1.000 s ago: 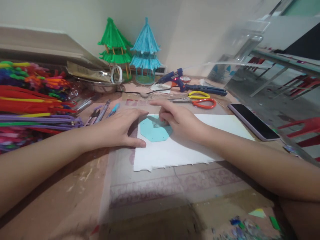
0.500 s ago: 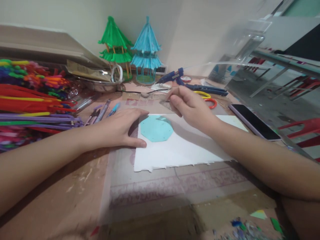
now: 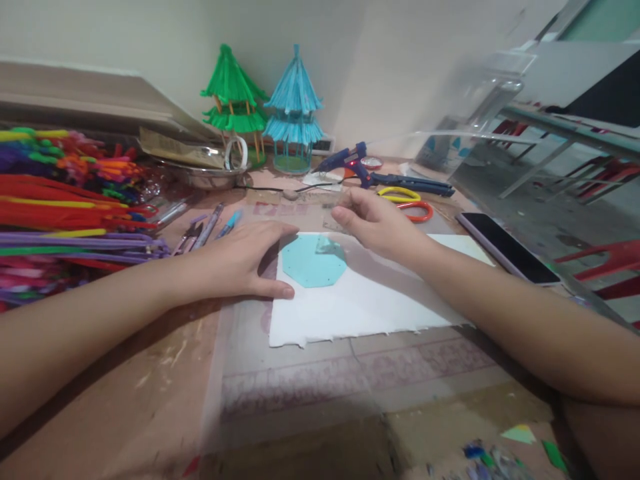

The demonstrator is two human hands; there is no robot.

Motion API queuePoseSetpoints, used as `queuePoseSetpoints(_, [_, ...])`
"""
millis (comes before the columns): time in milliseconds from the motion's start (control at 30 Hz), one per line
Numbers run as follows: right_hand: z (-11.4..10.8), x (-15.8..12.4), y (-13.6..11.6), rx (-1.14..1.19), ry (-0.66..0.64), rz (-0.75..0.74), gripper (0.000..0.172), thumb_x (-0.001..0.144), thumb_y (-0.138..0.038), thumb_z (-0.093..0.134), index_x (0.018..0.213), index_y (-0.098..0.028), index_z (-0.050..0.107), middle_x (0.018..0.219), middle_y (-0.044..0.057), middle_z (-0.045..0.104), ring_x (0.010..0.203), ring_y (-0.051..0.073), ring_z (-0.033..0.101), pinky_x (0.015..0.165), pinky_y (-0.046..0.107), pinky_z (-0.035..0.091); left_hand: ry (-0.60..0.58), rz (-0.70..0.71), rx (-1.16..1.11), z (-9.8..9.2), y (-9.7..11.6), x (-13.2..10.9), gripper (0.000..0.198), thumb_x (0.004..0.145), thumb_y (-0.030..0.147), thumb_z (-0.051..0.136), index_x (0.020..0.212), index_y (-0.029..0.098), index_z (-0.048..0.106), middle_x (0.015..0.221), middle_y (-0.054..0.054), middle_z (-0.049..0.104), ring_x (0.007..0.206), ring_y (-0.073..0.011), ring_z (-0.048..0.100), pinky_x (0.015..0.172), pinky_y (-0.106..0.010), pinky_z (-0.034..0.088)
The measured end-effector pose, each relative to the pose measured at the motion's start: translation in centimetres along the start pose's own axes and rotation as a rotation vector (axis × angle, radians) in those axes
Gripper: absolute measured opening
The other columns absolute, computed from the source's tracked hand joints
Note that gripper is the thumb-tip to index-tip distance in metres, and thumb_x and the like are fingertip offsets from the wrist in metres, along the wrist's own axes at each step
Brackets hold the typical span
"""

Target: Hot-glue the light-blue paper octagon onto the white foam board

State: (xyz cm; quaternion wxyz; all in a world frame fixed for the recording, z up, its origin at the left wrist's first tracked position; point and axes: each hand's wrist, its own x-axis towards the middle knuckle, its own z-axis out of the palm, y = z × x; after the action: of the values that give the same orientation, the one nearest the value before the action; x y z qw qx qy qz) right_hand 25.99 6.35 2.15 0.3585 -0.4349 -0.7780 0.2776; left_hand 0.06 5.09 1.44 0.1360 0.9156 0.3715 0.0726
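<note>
You're spreading your left hand wide around the flat turquoise octagon's left side, cut and dotted, nothing visibly attached, right hand pinching something clear, can't tell what.

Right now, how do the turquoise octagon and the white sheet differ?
Size: the turquoise octagon is much smaller than the white sheet.
Edges: the octagon's near edges are straight and clean; the sheet's near edge is ragged.
Markings: the octagon has small dark dots near its edge; none are visible on the sheet.
Shared: both lie flat, the octagon on the sheet.
</note>
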Motion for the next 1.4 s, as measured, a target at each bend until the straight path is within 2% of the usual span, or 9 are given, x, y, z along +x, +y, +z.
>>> queuePoseSetpoints(167, [0.0, 0.3, 0.5, 0.193, -0.081, 0.119, 0.027, 0.103, -0.033, 0.049, 0.079, -0.024, 0.042, 0.053, -0.01, 0.04, 0.043, 0.01, 0.035, 0.049, 0.026, 0.026, -0.021, -0.028, 0.006, -0.2, 0.2, -0.1, 0.093, 0.078, 0.061, 0.075, 0.149, 0.012, 0.042, 0.152, -0.02, 0.05, 0.14, -0.0388, 0.047, 0.117, -0.05, 0.039])
queuePoseSetpoints(333, [1.3, -0.7, -0.6, -0.069, -0.022, -0.041, 0.004, 0.095, -0.023, 0.055, 0.092, -0.021, 0.058, 0.07, -0.004, 0.057, 0.063, 0.013, 0.05, 0.061, 0.026, 0.037, -0.016, -0.041, -0.02, -0.4, 0.4, -0.3, 0.09, 0.077, 0.059, 0.076, 0.148, 0.014, 0.043, 0.15, -0.019, 0.053, 0.137, -0.039, 0.05, 0.115, -0.051, 0.04])
queuePoseSetpoints(467, [1.9, -1.3, -1.1, -0.24, -0.155, -0.085, 0.027, 0.097, -0.02, 0.052, 0.121, -0.02, 0.063, 0.086, 0.002, 0.068, 0.075, 0.017, 0.059, 0.071, 0.03, 0.044, -0.015, -0.033, -0.046, -0.6, 0.5, -0.6, 0.084, 0.078, 0.057, 0.077, 0.145, 0.017, 0.046, 0.15, -0.018, 0.053, 0.136, -0.038, 0.051, 0.112, -0.051, 0.043])
queuePoseSetpoints(600, [2.0, -1.5, -1.2, -0.328, -0.195, -0.079, 0.05, 0.096, -0.018, 0.056, 0.146, -0.024, 0.053, 0.099, 0.005, 0.074, 0.086, 0.02, 0.067, 0.078, 0.033, 0.049, -0.01, -0.03, -0.048, -0.6, 0.3, -0.8, 0.086, 0.078, 0.062, 0.075, 0.146, 0.018, 0.044, 0.153, -0.019, 0.051, 0.14, -0.0394, 0.048, 0.114, -0.054, 0.041])
queuePoseSetpoints(867, [2.6, -1.7, -0.7, -0.411, -0.225, -0.21, 0.051, 0.096, -0.017, 0.058, 0.146, -0.023, 0.053, 0.129, 0.011, 0.072, 0.114, 0.026, 0.069, 0.093, 0.039, 0.053, -0.012, -0.023, -0.06, -0.7, 0.3, -0.9, 0.087, 0.078, 0.059, 0.076, 0.148, 0.017, 0.043, 0.155, -0.019, 0.049, 0.143, -0.0385, 0.045, 0.118, -0.055, 0.038])
queuePoseSetpoints(1067, [2.5, -1.3, -0.5, -0.344, -0.257, -0.201, 0.051, 0.096, -0.013, 0.055, 0.147, -0.02, 0.051, 0.139, 0.013, 0.066, 0.127, 0.025, 0.064, 0.103, 0.043, 0.051, -0.022, -0.038, -0.074, -0.7, 0.4, -0.7, 0.089, 0.078, 0.057, 0.077, 0.148, 0.015, 0.043, 0.156, -0.02, 0.047, 0.144, -0.0388, 0.044, 0.118, -0.055, 0.037])
queuePoseSetpoints(1200, [2.5, -1.4, -0.6, -0.309, -0.3, -0.205, 0.046, 0.096, -0.015, 0.056, 0.141, -0.024, 0.056, 0.139, 0.011, 0.066, 0.126, 0.025, 0.063, 0.103, 0.044, 0.05, -0.012, 0.009, -0.082, -0.7, 0.4, -0.6, 0.087, 0.078, 0.059, 0.076, 0.148, 0.018, 0.043, 0.154, -0.019, 0.05, 0.142, -0.0382, 0.046, 0.117, -0.054, 0.038])
queuePoseSetpoints(1267, [2.5, -1.4, -0.6, -0.286, -0.285, -0.182, 0.04, 0.096, -0.017, 0.056, 0.135, -0.023, 0.06, 0.131, 0.011, 0.07, 0.118, 0.025, 0.065, 0.098, 0.042, 0.051, -0.008, 0.012, -0.076, -0.7, 0.4, -0.6, 0.086, 0.079, 0.059, 0.075, 0.147, 0.018, 0.044, 0.153, -0.018, 0.05, 0.141, -0.0385, 0.047, 0.116, -0.054, 0.039])
queuePoseSetpoints(1400, [1.4, -0.7, 0.0, -0.153, -0.032, -0.111, 0.028, 0.099, -0.023, 0.046, 0.122, -0.02, 0.06, 0.094, 0.005, 0.068, 0.084, 0.02, 0.064, 0.075, 0.034, 0.05, -0.011, -0.032, -0.036, -0.6, 0.4, -0.6, 0.086, 0.078, 0.061, 0.075, 0.145, 0.016, 0.046, 0.15, -0.02, 0.053, 0.136, -0.04, 0.051, 0.113, -0.053, 0.042])
